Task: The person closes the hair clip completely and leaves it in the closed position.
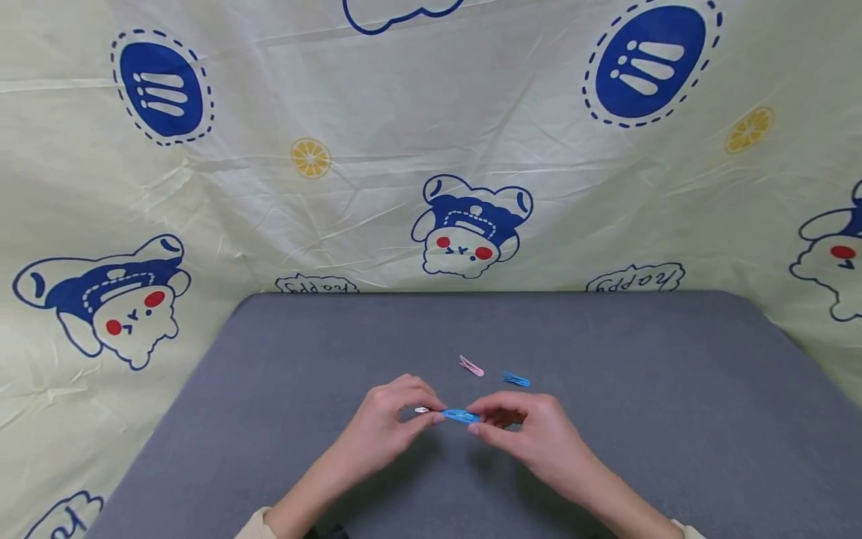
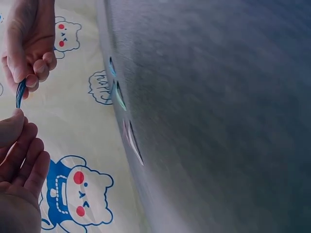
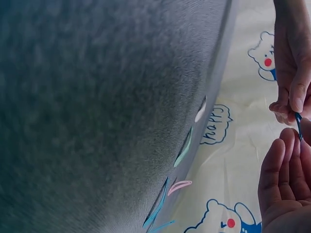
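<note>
In the head view, a slim blue snap hair clip [image 1: 461,416] spans the gap between both hands. My left hand [image 1: 397,416] pinches its left end between thumb and fingertips. At the other end, the thumb and fingers of my right hand [image 1: 528,427] grip it. Both wrist views show this held clip [image 2: 20,93] edge-on, with the left hand [image 2: 19,165] and right hand [image 3: 286,179] close to each other. A white clip [image 1: 421,410] shows through the opening of the left hand, partly hidden by its fingers.
Beyond the hands, a pink clip [image 1: 471,366] and another blue clip [image 1: 516,379] lie on the grey table [image 1: 303,352]. A green clip [image 3: 183,149] appears among them in the wrist views. Behind the table's far edge hangs a printed cream cloth [image 1: 377,224].
</note>
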Tool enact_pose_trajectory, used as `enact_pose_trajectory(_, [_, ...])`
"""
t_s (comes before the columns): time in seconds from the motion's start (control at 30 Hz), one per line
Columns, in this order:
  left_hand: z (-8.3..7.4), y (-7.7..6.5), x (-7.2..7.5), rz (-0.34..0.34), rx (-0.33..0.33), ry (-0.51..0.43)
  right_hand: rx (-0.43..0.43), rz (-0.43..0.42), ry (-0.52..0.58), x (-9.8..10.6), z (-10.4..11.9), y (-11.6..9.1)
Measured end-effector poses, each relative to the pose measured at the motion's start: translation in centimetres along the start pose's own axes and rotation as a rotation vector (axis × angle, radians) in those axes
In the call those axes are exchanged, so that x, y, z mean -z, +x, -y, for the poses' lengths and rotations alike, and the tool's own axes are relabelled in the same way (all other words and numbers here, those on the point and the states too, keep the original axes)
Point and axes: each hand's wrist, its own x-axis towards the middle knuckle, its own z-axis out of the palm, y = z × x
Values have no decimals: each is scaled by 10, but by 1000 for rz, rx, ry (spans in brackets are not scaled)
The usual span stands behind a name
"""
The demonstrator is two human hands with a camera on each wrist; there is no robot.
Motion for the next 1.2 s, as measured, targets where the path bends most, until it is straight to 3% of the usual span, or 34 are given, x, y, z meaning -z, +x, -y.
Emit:
enact_pose_trajectory(0.27, [5, -12, 6, 44, 82, 14, 98, 115, -61, -5, -5, 12])
enact_pose_trajectory(0.5, [5, -18, 12, 104, 204, -6, 67, 210, -112, -12, -6, 21])
enact_pose_trajectory(0.9, [14, -16, 17, 248, 384, 31, 94, 257, -278, -26, -6, 33])
enact_pose_trajectory(1.2, [28, -13, 15, 319, 407, 66, 71, 290, -388, -33, -11, 44])
